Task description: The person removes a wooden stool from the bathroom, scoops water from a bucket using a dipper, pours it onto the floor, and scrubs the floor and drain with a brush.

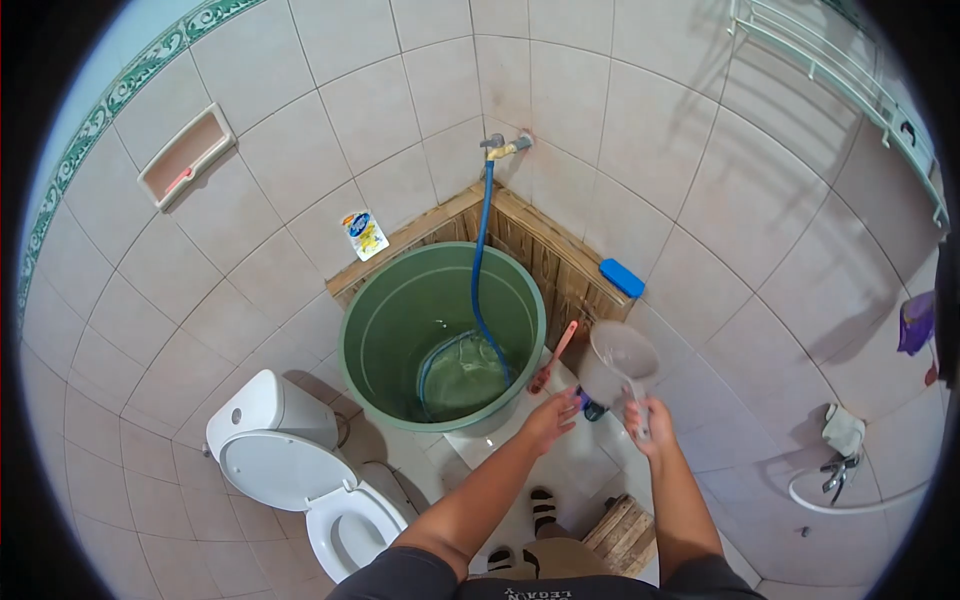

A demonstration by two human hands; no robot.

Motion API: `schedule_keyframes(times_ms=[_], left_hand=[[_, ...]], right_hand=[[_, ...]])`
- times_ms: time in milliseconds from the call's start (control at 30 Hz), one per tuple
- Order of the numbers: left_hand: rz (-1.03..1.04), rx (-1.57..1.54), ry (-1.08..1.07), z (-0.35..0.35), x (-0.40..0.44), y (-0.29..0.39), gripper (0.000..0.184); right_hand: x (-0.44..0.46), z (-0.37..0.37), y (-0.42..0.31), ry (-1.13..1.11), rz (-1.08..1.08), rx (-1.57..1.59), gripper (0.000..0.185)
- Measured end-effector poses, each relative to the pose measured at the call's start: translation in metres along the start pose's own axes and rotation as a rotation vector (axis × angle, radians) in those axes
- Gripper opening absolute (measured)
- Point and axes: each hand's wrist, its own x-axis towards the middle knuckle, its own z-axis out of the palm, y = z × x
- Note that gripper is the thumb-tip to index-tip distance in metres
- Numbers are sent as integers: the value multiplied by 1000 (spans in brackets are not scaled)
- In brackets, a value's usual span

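My right hand (652, 424) is closed around the handle of a pale, translucent water dipper (620, 365), its bowl held up in front of me. My left hand (550, 422) is held out with its fingers apart and nothing in it. Near its fingertips, a small dark and purple item (592, 408) is partly covered, so its kind is unclear. Just beyond lies a pink-red handled brush (554, 357), beside a large green tub (360, 390). A little water sits in the tub, and a blue hose (482, 235) runs down into it from the wall tap (505, 148).
A white toilet (290, 470) with its lid raised stands left. A wooden ledge (540, 230) behind the tub carries a blue brush (622, 278) and a sachet (365, 235). A wooden stool (622, 535) is by my feet; a hand shower (840, 470) hangs right.
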Motion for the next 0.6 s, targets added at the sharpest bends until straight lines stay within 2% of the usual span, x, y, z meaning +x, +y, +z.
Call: schedule_keyframes(times_ms=[67, 133, 267, 333, 367, 400, 433, 500, 567, 600], left_hand=[[-45, -44, 3, -2, 8, -10, 51], [-114, -85, 30, -2, 20, -19, 50], [-189, -9, 40, 1, 46, -27, 46], [-225, 60, 88, 6, 55, -14, 40], [-166, 35, 86, 5, 58, -3, 39], [-111, 10, 86, 5, 63, 13, 38], [-57, -16, 86, 4, 67, 28, 37], [95, -60, 50, 1, 76, 71, 39], [290, -314, -22, -19, 104, 100, 41], [359, -251, 91, -3, 80, 129, 41]], right_hand=[[-28, -24, -4, 130, 82, 40, 26], [-37, -56, 0, 352, 110, -118, 17], [-4, -65, 24, 470, 50, -441, 3], [27, -37, 33, 439, 61, -600, 3], [48, -17, 33, 375, 25, -721, 6], [70, 14, 30, 310, -9, -839, 8], [83, 69, 25, 302, -6, -791, 9], [137, 122, 24, 270, -334, -1097, 25], [180, 169, 21, 448, -652, -1361, 45], [163, 211, 10, 464, -535, -1343, 50]])
